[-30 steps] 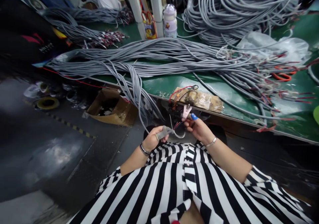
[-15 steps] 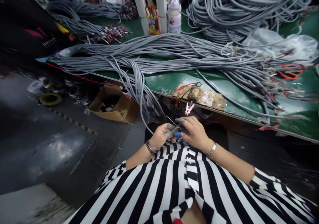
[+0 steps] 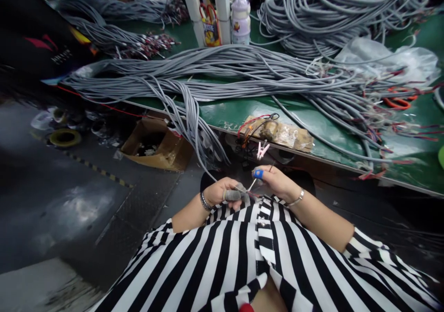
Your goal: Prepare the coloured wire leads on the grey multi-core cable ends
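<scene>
My left hand [image 3: 227, 192], with grey finger covers, is closed around the end of a grey cable [image 3: 209, 175] that hangs down from the bench. Thin reddish wires [image 3: 255, 194] stick out past its fingertips. My right hand [image 3: 277, 182], a blue cover on one finger, pinches a thin white strand [image 3: 253, 185] running down to the cable end at my left fingers. A thin dark piece pokes up above the right fingers; its kind is unclear. Both hands are in front of my striped shirt, below the bench edge.
Grey cable bundles [image 3: 222, 88] lie across the green bench [image 3: 225, 113], with a large coil [image 3: 340, 16] behind. A taped cardboard piece [image 3: 287, 136], a pink clip [image 3: 262, 150], orange-handled scissors [image 3: 398, 100] and a bottle [image 3: 240, 21] are near. A cardboard box [image 3: 156, 145] is below.
My right hand has drawn away from my left, up and to the right, and the white strand now shows between them. My left hand has stayed around the cable, shifting slightly.
</scene>
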Action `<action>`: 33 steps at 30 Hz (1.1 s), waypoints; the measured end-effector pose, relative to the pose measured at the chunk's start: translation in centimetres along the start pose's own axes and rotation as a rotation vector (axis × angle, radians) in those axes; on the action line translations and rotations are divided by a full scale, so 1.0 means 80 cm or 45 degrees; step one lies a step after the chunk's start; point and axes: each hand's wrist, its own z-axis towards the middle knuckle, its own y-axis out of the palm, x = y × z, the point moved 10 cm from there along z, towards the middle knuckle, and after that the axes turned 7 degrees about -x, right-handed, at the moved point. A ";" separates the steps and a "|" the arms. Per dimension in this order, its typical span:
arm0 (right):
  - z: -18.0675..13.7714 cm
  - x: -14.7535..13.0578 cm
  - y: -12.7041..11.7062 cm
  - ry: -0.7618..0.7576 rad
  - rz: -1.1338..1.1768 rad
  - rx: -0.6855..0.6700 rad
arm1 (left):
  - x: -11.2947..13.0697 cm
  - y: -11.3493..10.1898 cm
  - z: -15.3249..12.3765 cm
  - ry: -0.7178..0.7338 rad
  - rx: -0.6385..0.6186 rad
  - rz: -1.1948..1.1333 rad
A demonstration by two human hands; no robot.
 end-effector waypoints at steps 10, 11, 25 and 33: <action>-0.010 -0.002 -0.096 -0.123 0.311 0.438 | 0.140 -0.046 -0.040 0.615 0.652 0.997; -0.006 -0.003 -0.092 -0.103 0.281 0.407 | 0.147 -0.046 -0.039 0.657 0.693 1.050; 0.031 -0.036 -0.063 -0.151 0.361 0.368 | 0.113 -0.053 0.034 0.437 0.604 0.793; 0.042 -0.041 -0.058 -0.278 0.502 0.337 | 0.104 -0.053 0.035 0.391 0.607 0.777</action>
